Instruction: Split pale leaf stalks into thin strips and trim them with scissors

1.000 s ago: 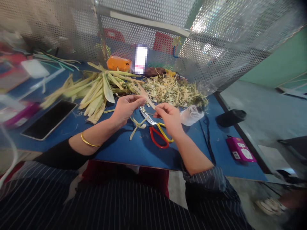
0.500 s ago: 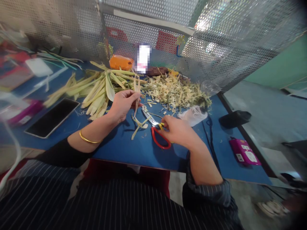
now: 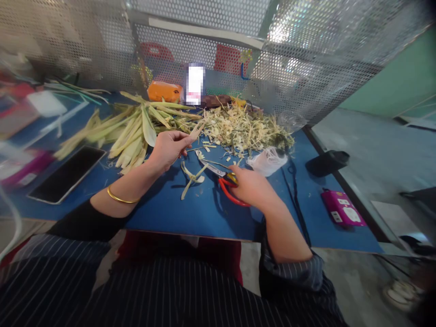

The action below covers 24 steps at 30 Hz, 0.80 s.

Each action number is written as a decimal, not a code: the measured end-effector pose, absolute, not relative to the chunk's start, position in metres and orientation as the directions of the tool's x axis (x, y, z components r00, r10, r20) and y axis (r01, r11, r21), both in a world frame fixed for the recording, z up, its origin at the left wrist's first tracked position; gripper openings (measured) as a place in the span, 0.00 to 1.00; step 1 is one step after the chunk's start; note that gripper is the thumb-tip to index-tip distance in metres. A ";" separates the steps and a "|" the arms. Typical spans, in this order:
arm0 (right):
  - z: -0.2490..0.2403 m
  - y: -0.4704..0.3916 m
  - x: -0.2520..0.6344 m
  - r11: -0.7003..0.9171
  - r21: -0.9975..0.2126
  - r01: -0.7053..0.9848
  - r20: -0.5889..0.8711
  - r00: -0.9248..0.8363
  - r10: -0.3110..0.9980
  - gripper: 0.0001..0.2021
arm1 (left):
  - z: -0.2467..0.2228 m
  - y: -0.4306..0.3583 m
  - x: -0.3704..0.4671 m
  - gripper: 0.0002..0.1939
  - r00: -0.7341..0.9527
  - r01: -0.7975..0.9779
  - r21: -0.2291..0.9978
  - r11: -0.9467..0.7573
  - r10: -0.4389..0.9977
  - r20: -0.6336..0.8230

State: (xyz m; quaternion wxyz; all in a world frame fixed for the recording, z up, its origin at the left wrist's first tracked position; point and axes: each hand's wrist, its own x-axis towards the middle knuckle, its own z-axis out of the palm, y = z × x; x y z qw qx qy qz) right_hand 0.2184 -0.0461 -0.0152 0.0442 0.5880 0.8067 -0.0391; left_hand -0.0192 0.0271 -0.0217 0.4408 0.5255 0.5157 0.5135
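My left hand (image 3: pixel 171 149) pinches a pale dried husk strip (image 3: pixel 196 131) between thumb and fingertips, its free end pointing up and away. In my right hand (image 3: pixel 250 184) is a pair of scissors (image 3: pixel 213 170) with red and yellow handles, the blades pointing left toward my left hand. Whether the blades are apart is hard to make out. Below the blades, a forked husk scrap (image 3: pixel 192 178) lies on the blue table (image 3: pixel 163 211). Behind my left hand is a bundle of long husks (image 3: pixel 131 129); a heap of cut husk bits (image 3: pixel 241 127) spreads farther right.
A white thread spool (image 3: pixel 268 161) stands beyond my right hand. A dark phone (image 3: pixel 67 175) lies at left. Orange pack (image 3: pixel 165 91) and lit screen (image 3: pixel 195 84) are before the mesh partition (image 3: pixel 204 50). At right are a black cylinder (image 3: pixel 327 162) and purple box (image 3: pixel 341 208).
The view has shifted a little right. My left hand's husk strip now tilts away to the right instead of hanging partly down by the scissors. The scissors have turned slightly, still held.
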 end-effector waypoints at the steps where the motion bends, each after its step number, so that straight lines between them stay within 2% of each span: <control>1: -0.014 -0.044 0.224 0.308 -0.042 0.950 -0.124 -0.311 0.942 0.22 | -0.022 0.027 -0.019 0.09 -0.057 0.086 0.993 -0.080 0.995 0.085; 4: -0.013 -0.036 0.237 0.284 -0.200 0.938 -0.093 -0.307 0.947 0.20 | -0.022 0.027 -0.020 0.10 -0.045 0.088 0.993 -0.084 0.995 0.088; 6: -0.016 -0.030 0.243 0.214 -0.373 0.903 -0.030 -0.242 0.970 0.22 | -0.022 0.026 -0.020 0.11 -0.035 0.101 0.992 -0.081 0.996 0.085; 9: -0.022 -0.023 0.245 0.105 -0.687 0.719 0.005 -0.139 0.990 0.25 | -0.020 0.024 -0.020 0.12 -0.013 0.108 0.992 -0.070 0.997 0.072; 12: -0.024 -0.022 0.241 0.071 -0.852 0.519 -0.010 -0.151 0.989 0.30 | -0.020 0.024 -0.019 0.12 0.002 0.077 0.996 -0.052 0.999 0.052; 16: -0.021 -0.027 0.237 0.070 -0.903 0.423 -0.049 -0.265 0.963 0.31 | -0.023 0.025 -0.020 0.11 -0.004 0.042 0.999 -0.032 0.999 0.033; 20: -0.020 -0.028 0.234 0.111 -0.845 0.523 -0.069 -0.313 0.947 0.32 | -0.023 0.024 -0.019 0.12 0.038 0.050 0.998 -0.034 0.999 0.032; 24: -0.023 -0.026 0.231 0.139 -0.838 0.527 -0.034 -0.304 0.952 0.30 | -0.022 0.018 -0.016 0.12 0.112 0.109 0.994 -0.019 0.994 0.006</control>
